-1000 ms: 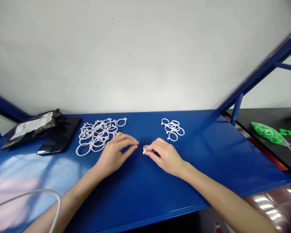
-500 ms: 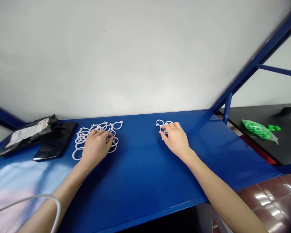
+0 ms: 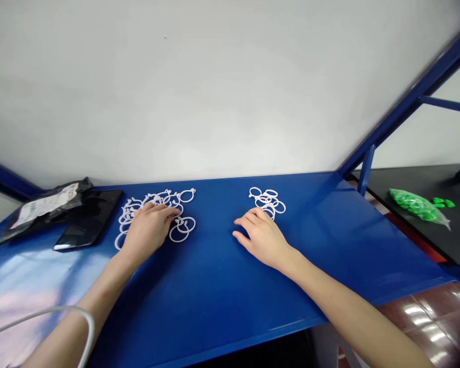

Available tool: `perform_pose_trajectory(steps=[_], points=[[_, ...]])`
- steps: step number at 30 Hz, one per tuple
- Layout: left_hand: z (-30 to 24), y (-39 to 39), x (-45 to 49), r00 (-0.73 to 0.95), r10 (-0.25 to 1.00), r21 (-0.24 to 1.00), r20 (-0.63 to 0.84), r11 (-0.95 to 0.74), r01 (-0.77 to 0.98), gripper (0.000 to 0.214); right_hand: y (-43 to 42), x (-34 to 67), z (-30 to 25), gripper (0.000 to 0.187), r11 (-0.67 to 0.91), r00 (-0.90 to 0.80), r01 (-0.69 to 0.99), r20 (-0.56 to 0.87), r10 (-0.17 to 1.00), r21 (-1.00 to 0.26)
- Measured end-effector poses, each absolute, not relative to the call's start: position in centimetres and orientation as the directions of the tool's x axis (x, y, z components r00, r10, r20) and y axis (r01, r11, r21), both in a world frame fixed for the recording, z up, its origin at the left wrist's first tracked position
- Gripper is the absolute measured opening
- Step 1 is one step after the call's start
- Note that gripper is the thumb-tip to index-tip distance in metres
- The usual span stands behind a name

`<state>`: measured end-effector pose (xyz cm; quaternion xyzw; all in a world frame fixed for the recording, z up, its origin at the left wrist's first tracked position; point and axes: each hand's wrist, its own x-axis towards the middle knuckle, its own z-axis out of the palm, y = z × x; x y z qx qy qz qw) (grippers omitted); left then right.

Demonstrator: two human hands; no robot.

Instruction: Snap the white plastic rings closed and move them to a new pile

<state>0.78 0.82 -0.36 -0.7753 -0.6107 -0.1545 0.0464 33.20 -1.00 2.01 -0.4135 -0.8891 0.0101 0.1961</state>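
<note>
Many white plastic curtain rings with small eyelets lie in a heap (image 3: 164, 197) on the left of the blue tabletop (image 3: 214, 286). My left hand (image 3: 149, 227) rests over this heap with its fingers curled. Its thumb and forefinger come together at a white curtain ring (image 3: 179, 234) on the heap's right side; the fingertips partly hide the contact. A smaller group of white rings (image 3: 270, 194) lies to the right, near the wall. Just in front of that group is my right hand (image 3: 262, 235), with nothing in it, thumb and fingers apart and pointing left.
On the far left lie a black plastic parcel (image 3: 46, 207) with a white label and a black phone-like slab (image 3: 88, 220). A white cable (image 3: 42, 312) crosses my left forearm. Blue frame bars (image 3: 387, 125) rise at the right; beyond, a bag of green pieces (image 3: 417, 204) lies on a black surface.
My right hand has drawn back from the right-hand group towards me and left, uncovering its rings. Two rings by my left fingertips have shifted right, out from the heap.
</note>
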Motion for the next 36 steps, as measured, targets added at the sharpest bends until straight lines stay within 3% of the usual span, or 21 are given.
perform_pose_trajectory(steps=[4, 7, 13, 17, 22, 27, 32, 36], points=[[0.1, 0.9, 1.4, 0.221, 0.892, 0.115, 0.394, -0.286, 0.951, 0.036, -0.9, 33.2, 2.0, 0.025, 0.67, -0.598, 0.711, 0.318, 0.736, -0.214], [1.1, 0.0, 3.0, 0.306, 0.804, 0.135, 0.509, -0.426, 0.895, 0.031, -1.0, 33.1, 2.1, 0.025, 0.679, -0.596, 0.68, 0.332, 0.731, -0.277], [2.6, -4.2, 8.1, 0.621, 0.551, 0.117, 0.558, -0.793, 0.598, 0.028, -1.7, 32.5, 2.2, 0.025, 0.594, -0.529, 0.548, 0.306, 0.791, -0.589], [2.6, -5.7, 9.8, 0.72, 0.457, 0.079, 0.522, -0.867, 0.493, 0.029, -1.9, 32.0, 2.2, 0.013, 0.519, -0.516, 0.471, 0.254, 0.818, -0.714], [2.2, -5.8, 9.7, 0.672, 0.469, 0.112, 0.573, -0.857, 0.503, 0.023, -2.0, 31.8, 2.4, 0.018, 0.453, -0.496, 0.407, 0.225, 0.839, -0.793], [2.2, -6.2, 9.8, 0.437, 0.563, 0.237, 0.702, -0.763, 0.602, 0.019, -2.1, 31.8, 2.4, 0.014, 0.508, -0.506, 0.379, 0.286, 0.814, -0.773], [2.2, -6.2, 10.3, 0.308, 0.688, 0.4, 0.657, -0.664, 0.631, 0.012, -2.2, 31.9, 2.1, 0.013, 0.661, -0.557, 0.382, 0.41, 0.722, -0.646], [1.9, -5.8, 10.5, 0.25, 0.814, 0.583, 0.524, -0.557, 0.592, 0.006, -2.3, 32.0, 1.9, 0.017, 0.713, -0.585, 0.399, 0.439, 0.683, -0.577]])
